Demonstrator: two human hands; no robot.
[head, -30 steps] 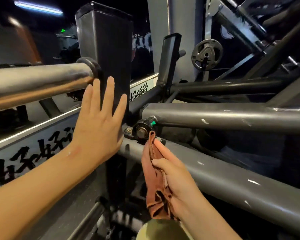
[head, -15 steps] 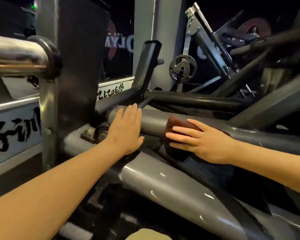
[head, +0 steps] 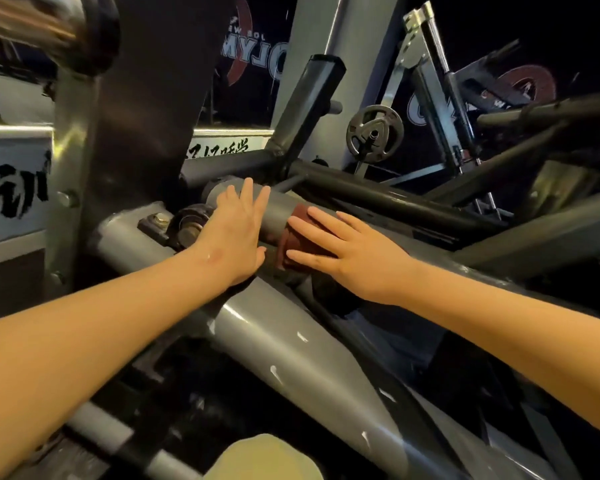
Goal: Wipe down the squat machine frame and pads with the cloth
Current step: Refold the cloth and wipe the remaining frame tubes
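Field notes, head view, dim gym.

- Left hand (head: 232, 233): flat, fingers straight and close together, palm laid on the upper grey round steel tube (head: 276, 211) of the squat machine frame. It holds nothing. The heel of the hand sits just beside the bolted black pivot joint (head: 184, 225).
- Right hand (head: 357, 258): flat, fingers straight and slightly spread, pressing the reddish-brown cloth (head: 297, 233) against the same tube.
- The cloth lies draped over the tube, just to the right of the left hand's fingertips. Its lower edge runs into shadow, so whether it wraps beneath the tube cannot be told.
- Thick lower grey tube with white paint chips (head: 291, 341): slopes from the pivot down toward the lower right, passing under both forearms.
- Dark flat upright post (head: 146, 98) stands left of the pivot, with a chrome bar end (head: 49, 22) above it, blurred.
- Behind: a black weight plate (head: 374, 133) on a peg, and a white banner with black brush characters (head: 11, 181) at far left.
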